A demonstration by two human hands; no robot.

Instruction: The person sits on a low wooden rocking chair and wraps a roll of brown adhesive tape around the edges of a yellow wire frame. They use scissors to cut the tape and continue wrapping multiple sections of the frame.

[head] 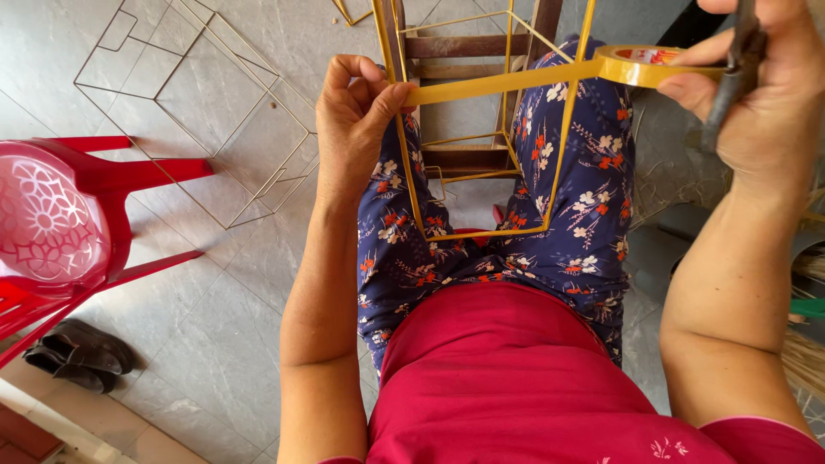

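Tape roll (640,64), yellow and glossy, sits in your right hand (765,94), fingers curled around its rim, with a dark metal tool (730,77) gripped in the same fist. A flat strip of tape (507,83) runs taut from the roll leftward to your left hand (352,120), whose thumb and fingertips pinch its end against a thin yellow wire frame (481,137) standing over your lap. Behind the frame's rods stands a brown wooden stool (468,51). More wire frames (206,120) lie on the grey tiled floor (198,326) to your left, beside a red plastic chair (60,223) and dark shoes (82,352).
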